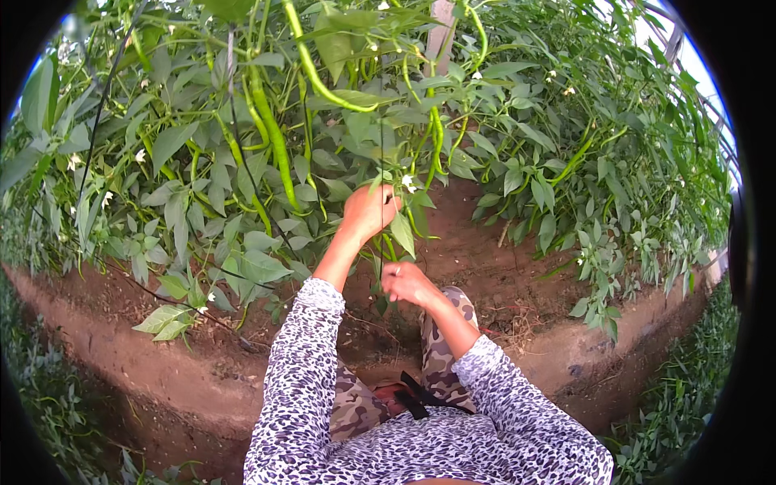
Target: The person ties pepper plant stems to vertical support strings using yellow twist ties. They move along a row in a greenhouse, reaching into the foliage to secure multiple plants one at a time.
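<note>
My left hand (370, 213) reaches up into a pepper plant, its fingers curled beside a leafy shoot with a white flower (408, 180). Leaves partly hide the fingertips, so what they hold is not clear. A thin dark string (382, 145) hangs vertically past this hand. Lower and to the right is my right hand (413, 284), fingers bent, the tips close to the string's lower part; whether they grip it cannot be told. A broad leaf (402, 234) and green peppers (388, 247) hang between the two hands.
Long green chilli peppers (276, 139) hang at upper left, and one (312, 66) dangles overhead. More strings (239, 145) slant through the foliage. A pale post (441, 36) stands behind. Bare soil (467, 242) lies between plants, above a raised bed edge (182, 394). My camouflage-clad knees (445, 345) are against the bed.
</note>
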Tool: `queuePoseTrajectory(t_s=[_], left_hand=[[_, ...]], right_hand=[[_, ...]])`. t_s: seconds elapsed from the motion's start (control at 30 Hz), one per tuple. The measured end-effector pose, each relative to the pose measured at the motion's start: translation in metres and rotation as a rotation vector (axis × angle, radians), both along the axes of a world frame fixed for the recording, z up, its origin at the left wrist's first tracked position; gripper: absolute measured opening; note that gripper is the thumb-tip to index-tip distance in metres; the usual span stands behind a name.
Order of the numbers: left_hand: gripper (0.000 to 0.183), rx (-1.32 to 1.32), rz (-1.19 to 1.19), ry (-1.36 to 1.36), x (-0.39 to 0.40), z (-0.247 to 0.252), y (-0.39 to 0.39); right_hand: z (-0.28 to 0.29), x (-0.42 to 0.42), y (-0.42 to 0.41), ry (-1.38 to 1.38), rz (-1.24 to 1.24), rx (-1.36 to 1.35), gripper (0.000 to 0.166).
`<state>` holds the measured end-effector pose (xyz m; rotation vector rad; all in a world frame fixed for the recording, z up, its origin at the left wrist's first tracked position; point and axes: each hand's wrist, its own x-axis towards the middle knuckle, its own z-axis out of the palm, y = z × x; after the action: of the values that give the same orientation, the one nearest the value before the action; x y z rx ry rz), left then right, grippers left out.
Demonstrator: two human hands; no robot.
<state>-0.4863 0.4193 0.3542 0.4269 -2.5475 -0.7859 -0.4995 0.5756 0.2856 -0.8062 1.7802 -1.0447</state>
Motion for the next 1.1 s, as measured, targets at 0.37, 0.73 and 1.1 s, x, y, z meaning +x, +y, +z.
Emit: queuePoseTrajectory(t_s=[0.37, 0.73, 1.1], left_hand=[[0.027, 0.431, -0.297, -0.140, -0.015, -0.020, -0.007], [0.020, 0.941, -0.480, 0.004, -0.014, -0.026, -0.023], [0.026, 0.556, -0.564, -0.005, 0.002, -0.017, -0.030]], right_hand=[[-0.049, -0.082, -0.037, 0.629, -0.401, -0.271, 0.023], [-0.023, -0.079, -0.042, 0.013, -0.329, -0.393, 0.019], [-0.025, -0.090, -0.082, -0.227, -0.615, -0.597, 0.017]])
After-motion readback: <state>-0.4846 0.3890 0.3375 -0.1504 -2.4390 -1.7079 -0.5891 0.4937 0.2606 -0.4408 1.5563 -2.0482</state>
